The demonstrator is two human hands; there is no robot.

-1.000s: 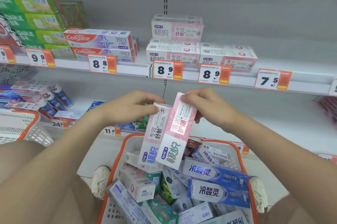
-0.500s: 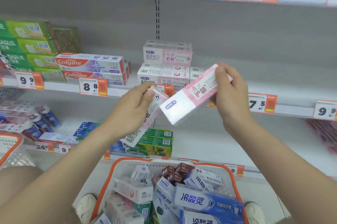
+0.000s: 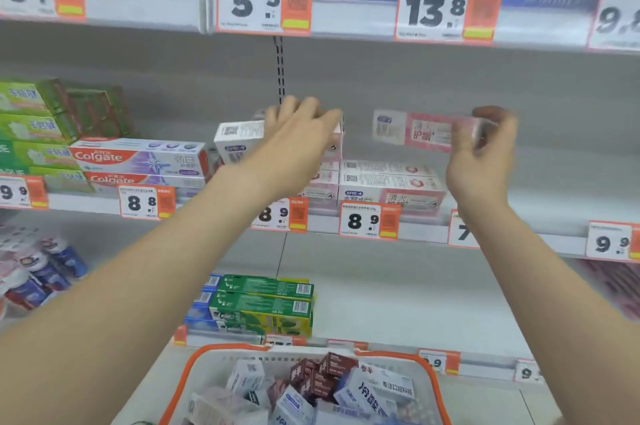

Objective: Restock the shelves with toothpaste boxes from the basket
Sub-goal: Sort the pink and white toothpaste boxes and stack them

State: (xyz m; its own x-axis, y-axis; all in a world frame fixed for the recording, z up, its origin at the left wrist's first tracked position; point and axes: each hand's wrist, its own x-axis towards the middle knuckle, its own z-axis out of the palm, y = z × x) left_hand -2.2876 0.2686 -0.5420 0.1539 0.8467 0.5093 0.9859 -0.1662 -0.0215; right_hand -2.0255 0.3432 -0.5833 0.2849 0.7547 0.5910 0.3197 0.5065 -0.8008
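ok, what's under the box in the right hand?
The pink-and-white box held by the right hand hangs above, not touching, a stack of matching boxes on the shelf. Two layers show; the stack's right end is hidden behind that wrist.

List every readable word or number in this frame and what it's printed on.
"Colgate": two red-and-purple cardboard toothpaste boxes
"5.0", "5.5", "13.8": orange-edged paper price tags, upper shelf rail
"9.9", "8.8", "8.9", "8.9", "9.9": middle rail tags
"护龈": blurred pink-and-white toothpaste box in right hand
"清火": stacked white-and-pink shelf box
Fine print on tags, white box under left hand: too blurred.
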